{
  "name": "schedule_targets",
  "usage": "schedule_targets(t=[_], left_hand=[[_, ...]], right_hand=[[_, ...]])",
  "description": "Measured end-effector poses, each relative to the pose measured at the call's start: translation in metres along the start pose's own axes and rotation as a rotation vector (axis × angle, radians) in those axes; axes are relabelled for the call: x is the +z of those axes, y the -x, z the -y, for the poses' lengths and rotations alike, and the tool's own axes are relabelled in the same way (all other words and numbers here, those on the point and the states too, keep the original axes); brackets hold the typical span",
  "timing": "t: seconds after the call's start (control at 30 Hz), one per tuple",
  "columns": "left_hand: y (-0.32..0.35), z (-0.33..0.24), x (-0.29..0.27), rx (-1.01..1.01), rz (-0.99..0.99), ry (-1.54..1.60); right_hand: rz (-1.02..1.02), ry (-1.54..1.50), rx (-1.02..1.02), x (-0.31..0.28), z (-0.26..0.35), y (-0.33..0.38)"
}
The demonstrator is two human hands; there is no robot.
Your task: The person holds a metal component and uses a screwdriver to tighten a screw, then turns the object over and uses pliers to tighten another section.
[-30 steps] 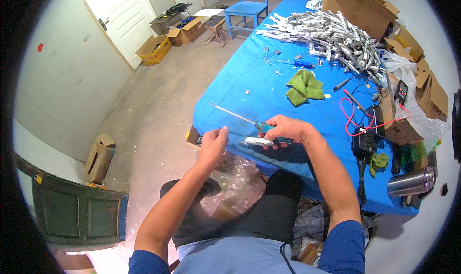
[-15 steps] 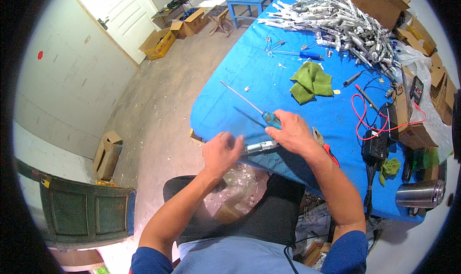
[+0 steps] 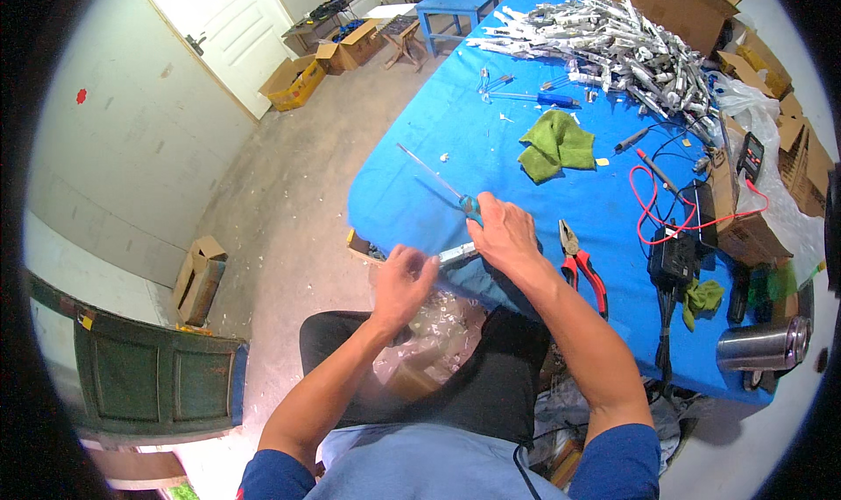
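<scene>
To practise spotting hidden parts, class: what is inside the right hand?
The right hand grips a screwdriver: its shaft and part of its handle show; the rest is covered. A pale strip shows beside the hand; whether the hand holds it too is hidden.

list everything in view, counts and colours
table: 1, blue, right
screwdriver: 1, teal handle, above table
slim part: 1, silvery, near edge
pliers: 1, red handles, near right
parts pile: 1, whitish, far end
second screwdriver: 1, blue, near pile
cloths: 2, green, on table
probes: 2, dark, right
cup: 1, silver, right corner
boxes: several, brown, table and floor
chair: 1, blue, background
doors: 2, white, background
left hand, right hand: 2, bare, near edge
</scene>
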State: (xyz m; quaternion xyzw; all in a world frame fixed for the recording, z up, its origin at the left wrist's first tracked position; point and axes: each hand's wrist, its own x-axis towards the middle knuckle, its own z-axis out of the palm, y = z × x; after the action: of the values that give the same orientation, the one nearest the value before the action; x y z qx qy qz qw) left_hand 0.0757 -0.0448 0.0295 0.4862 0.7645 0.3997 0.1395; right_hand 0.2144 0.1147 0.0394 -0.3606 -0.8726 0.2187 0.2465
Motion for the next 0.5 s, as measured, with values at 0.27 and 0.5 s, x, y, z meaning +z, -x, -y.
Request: schedule_targets(t=[0.27,0.5], left_hand=[[0.008,-0.011,0.006,0.09,-0.018,-0.044],[0.009,-0.009,0.005,0.149,-0.017,-0.121]], right_hand=[[0.022,0.016,0.144,0.003,0.01,-0.006],[-0.122,-0.313,0.188,-0.004,-0.008,-0.015]])
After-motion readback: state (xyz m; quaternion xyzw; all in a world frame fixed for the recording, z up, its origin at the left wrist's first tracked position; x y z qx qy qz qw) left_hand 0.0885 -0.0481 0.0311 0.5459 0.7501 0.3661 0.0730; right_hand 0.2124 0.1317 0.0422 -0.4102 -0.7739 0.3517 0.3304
